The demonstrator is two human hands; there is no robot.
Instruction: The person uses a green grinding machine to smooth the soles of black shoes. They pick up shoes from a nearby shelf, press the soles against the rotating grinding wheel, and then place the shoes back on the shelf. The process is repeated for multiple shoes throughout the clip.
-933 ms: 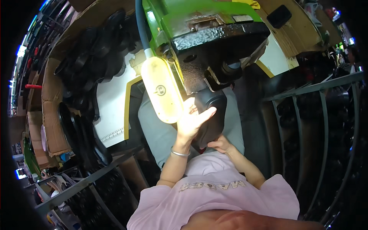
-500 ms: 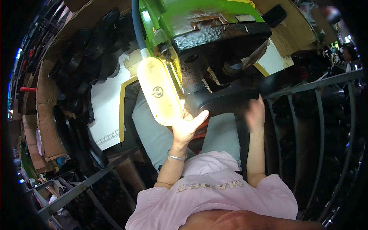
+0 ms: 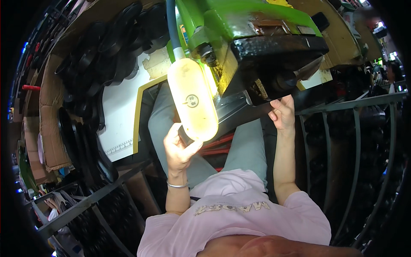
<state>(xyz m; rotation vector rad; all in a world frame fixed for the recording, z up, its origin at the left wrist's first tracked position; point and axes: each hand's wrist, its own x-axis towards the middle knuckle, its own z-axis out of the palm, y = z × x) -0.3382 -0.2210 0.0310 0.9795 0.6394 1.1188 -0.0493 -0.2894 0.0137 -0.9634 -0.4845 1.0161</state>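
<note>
A black shoe sole [image 3: 239, 116] lies slantwise under the dark head of a green machine [image 3: 257, 25]. My left hand [image 3: 179, 152] grips its left end, thumb on the near side. An oval, glowing lamp [image 3: 193, 100] hides part of the sole and some of those fingers. At the sole's right end, my right hand [image 3: 283, 113] is closed, its fingers bent and close together just below a round dark knob [image 3: 286, 80]. What is between the right fingertips, if anything, is hidden.
Black soles [image 3: 107, 47] pile up beside a cardboard box [image 3: 50, 124] on the left. A white board [image 3: 117, 115] with yellow edging lies nearer. Metal racks [image 3: 355, 103] flank me, and a black sole [image 3: 320, 20] rests on cardboard at the far right.
The sole has turned and slid further under the machine head. My left hand has moved left and nearer to me. My right hand has risen slightly toward the head, and its fingers have curled.
</note>
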